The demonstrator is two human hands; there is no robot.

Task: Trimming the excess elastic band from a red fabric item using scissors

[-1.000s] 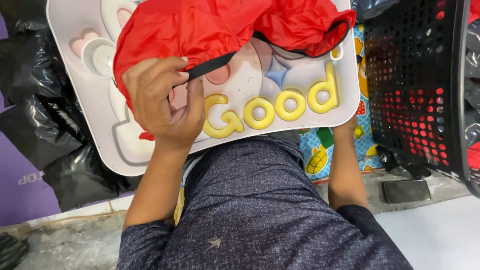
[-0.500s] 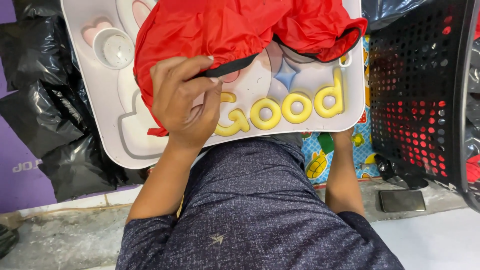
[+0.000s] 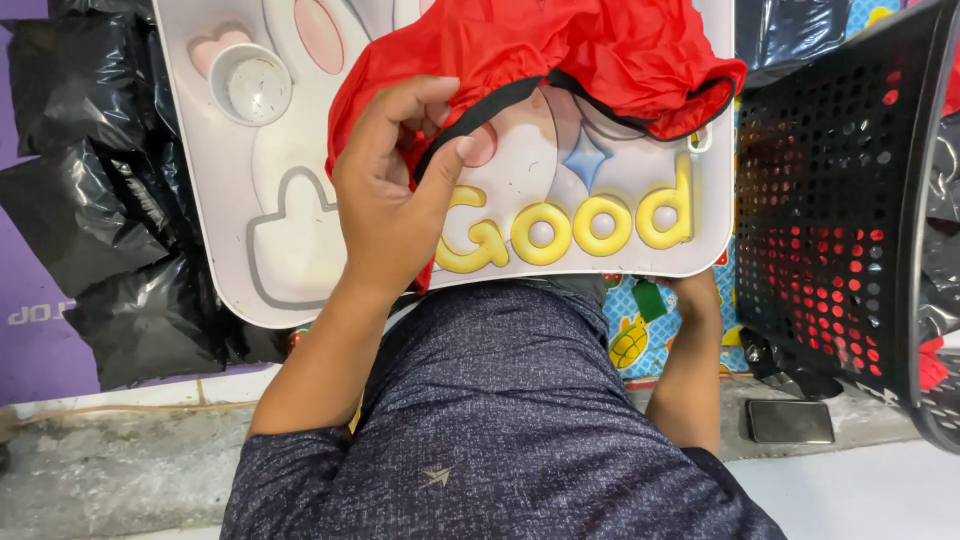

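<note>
The left hand has its grip closed on the red garment, thumb pressing the black-trimmed hem against the curled fingers. The garment lies bunched over the 12 o'clock half of a white lap tray with raised yellow letters, which serves as the surface. This looks like the gathering or straightening step. A further pull would call for a firm hold on the hem and a steady tray. The right hand reaches under the tray's 5 o'clock edge; I cannot tell its grip. A black perforated basket stands at 3 o'clock and black plastic bags lie at 9.
</note>
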